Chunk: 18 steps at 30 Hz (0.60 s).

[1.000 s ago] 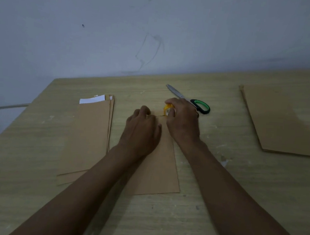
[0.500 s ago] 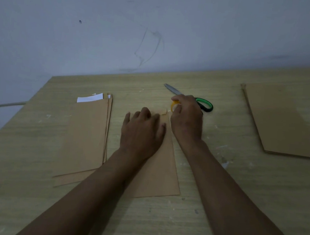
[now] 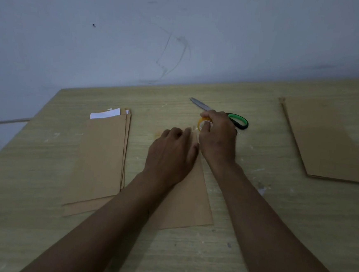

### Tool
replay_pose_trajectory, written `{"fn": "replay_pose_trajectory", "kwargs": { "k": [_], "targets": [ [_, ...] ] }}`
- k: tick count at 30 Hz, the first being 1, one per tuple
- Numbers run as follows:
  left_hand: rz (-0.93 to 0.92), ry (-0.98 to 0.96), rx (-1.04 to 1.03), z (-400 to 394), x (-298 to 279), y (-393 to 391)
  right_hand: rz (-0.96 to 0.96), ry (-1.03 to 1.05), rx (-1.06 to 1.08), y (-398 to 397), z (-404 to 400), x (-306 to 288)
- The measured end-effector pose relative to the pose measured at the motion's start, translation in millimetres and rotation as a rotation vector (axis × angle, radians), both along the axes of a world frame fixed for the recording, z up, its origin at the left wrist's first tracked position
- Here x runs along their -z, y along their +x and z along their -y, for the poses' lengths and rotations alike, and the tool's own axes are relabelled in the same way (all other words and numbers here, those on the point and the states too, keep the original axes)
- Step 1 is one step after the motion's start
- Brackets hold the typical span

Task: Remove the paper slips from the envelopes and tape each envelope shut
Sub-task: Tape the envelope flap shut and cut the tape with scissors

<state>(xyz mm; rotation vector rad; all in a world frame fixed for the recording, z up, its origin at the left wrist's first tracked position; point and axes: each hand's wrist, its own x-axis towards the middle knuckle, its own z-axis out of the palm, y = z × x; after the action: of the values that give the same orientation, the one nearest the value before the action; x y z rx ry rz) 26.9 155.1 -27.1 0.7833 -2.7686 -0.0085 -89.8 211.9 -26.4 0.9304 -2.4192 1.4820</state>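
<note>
A brown envelope [image 3: 188, 203] lies in the middle of the table, its top end under my hands. My left hand [image 3: 170, 154] presses flat on that top end, fingers fairly straight. Just right of it my right hand [image 3: 218, 136] grips a small yellow roll of tape [image 3: 201, 123] at the envelope's top right corner. To the left lies a stack of brown envelopes [image 3: 101, 157] with white paper slips [image 3: 105, 115] sticking out of the top. Another stack of brown envelopes [image 3: 326, 141] lies at the far right.
Green-handled scissors [image 3: 236, 120] lie just behind my right hand, blades pointing left and away. The wooden table [image 3: 275, 218] ends at a pale wall at the back and drops off at the left edge.
My left hand has flattened out on the envelope's top. My right hand has moved the tape roll a little to the right and away.
</note>
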Motion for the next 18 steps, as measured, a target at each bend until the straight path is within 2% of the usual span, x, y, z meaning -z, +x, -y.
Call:
{"fn": "replay_pose_trajectory", "kwargs": {
  "k": [7,18],
  "targets": [
    [0.003,-0.047,-0.062,-6,6,-6,0.026,-0.007,-0.013,0,-1,-1],
    [0.023,-0.02,0.027,10,5,12,-0.017,-0.038,0.034,0,-4,-2]
  ]
}}
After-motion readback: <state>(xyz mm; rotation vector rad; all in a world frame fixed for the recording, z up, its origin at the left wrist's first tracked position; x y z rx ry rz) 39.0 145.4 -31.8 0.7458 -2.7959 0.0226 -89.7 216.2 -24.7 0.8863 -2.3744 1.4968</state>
